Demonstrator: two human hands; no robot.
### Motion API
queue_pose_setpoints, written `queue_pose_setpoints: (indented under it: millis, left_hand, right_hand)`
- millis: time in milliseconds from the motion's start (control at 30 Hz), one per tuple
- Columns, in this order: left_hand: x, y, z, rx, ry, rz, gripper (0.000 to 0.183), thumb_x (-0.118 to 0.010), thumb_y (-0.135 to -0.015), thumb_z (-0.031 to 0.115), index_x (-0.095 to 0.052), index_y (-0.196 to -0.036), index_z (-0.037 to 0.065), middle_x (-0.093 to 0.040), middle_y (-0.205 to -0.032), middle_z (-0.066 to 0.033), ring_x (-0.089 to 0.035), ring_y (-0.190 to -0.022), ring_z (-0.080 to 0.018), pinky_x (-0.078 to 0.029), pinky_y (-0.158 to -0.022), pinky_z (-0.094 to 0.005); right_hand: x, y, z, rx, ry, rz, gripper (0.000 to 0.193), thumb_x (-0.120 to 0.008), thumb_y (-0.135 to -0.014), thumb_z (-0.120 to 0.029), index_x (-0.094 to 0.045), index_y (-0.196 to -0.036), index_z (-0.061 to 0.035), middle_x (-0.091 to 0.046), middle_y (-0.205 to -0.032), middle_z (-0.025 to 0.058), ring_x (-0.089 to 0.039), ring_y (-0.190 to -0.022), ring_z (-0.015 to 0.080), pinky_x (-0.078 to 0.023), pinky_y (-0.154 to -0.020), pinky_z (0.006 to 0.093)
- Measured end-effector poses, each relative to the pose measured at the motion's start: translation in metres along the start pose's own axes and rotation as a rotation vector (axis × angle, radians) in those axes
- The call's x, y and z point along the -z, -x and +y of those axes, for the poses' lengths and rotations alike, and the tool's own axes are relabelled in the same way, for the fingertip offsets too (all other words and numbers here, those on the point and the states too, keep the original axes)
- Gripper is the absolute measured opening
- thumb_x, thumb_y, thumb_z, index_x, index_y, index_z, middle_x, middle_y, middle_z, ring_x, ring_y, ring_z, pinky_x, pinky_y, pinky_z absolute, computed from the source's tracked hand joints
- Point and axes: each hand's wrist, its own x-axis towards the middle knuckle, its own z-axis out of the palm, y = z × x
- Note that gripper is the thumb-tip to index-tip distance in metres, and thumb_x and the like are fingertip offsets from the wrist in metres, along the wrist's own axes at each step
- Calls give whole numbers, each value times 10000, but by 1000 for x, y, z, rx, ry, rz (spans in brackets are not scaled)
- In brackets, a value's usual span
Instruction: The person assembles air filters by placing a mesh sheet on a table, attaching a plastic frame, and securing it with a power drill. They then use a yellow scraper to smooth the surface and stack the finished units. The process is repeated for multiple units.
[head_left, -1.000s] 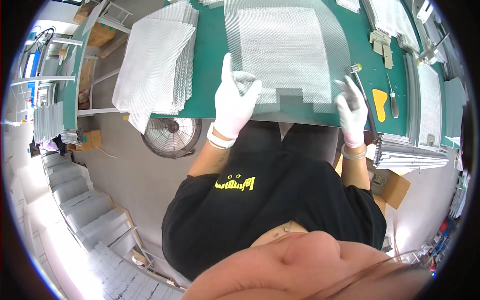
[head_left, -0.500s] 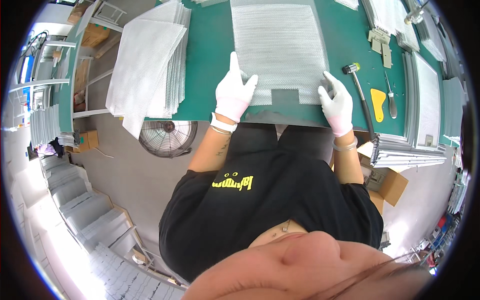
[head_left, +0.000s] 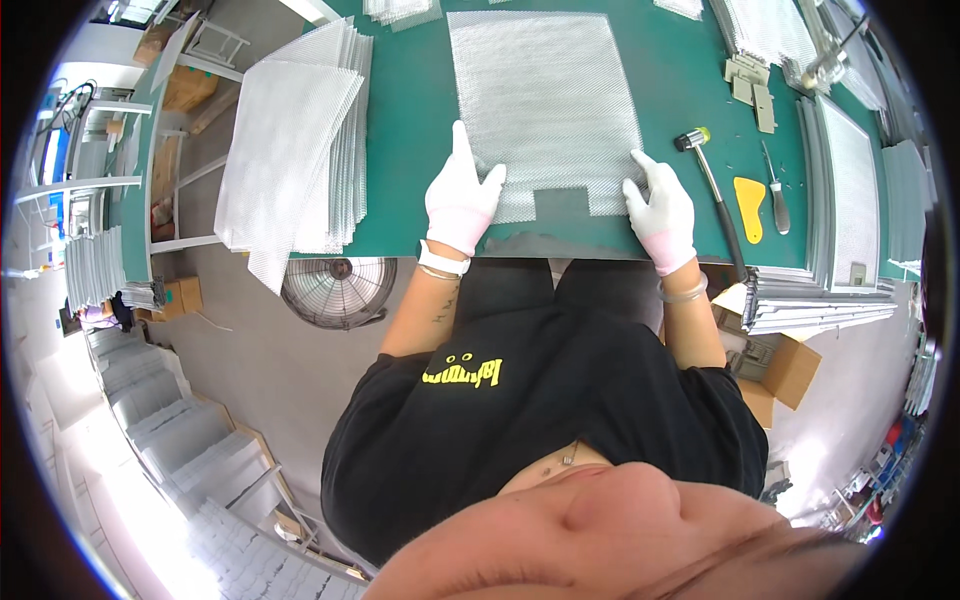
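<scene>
A silvery metal mesh sheet (head_left: 545,100) lies over the green tabletop in front of me, with a rectangular notch in its near edge. My left hand (head_left: 462,195), in a white glove, holds the sheet's near left side. Its thumb rests on top, the index finger points along the edge, and the other fingers show faintly beneath the mesh. At the near right corner my gloved right hand (head_left: 662,208) grips the sheet's side between thumb and fingers; some fingertips are hidden. Just right of that hand lies a hammer (head_left: 712,180) with a dark handle.
Stacked mesh sheets (head_left: 290,150) overhang the table's left front. On the right are a yellow scraper (head_left: 748,208), a screwdriver (head_left: 775,190), beige metal plates (head_left: 752,90) and framed panels (head_left: 848,200). A floor fan (head_left: 340,290) and an open carton (head_left: 785,375) stand below the table.
The view has shifted slightly, and the mesh sheet's far edge now shows as a single outline where there was a doubled one. Both hands keep their places at its sides.
</scene>
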Motion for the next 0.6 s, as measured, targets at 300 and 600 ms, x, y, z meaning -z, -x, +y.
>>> queue_pose_setpoints:
  millis: [300,600]
  left_hand:
    - [30,-17,22,140,-244,-122,876,-760,-811,401,-388,-1512,30,-508,-1425,-225,-529,-1265,-392,-436,-1062,-435]
    - [14,-40,-18,-435,-257,-124,670,-712,-808,414,-577,-1392,114,-440,-1525,-174,-323,-1429,-459,-152,-1199,-598]
  right_hand:
    - [18,-11,0,8,243,-202,370,-662,-904,-279,-655,-1242,-128,-591,-951,145,-639,-823,333,-533,-743,414]
    - [101,-232,172,-263,539,309,665,-625,-873,-584,-623,-1306,-79,-620,-1299,230,-599,-1179,422,-471,-1016,466]
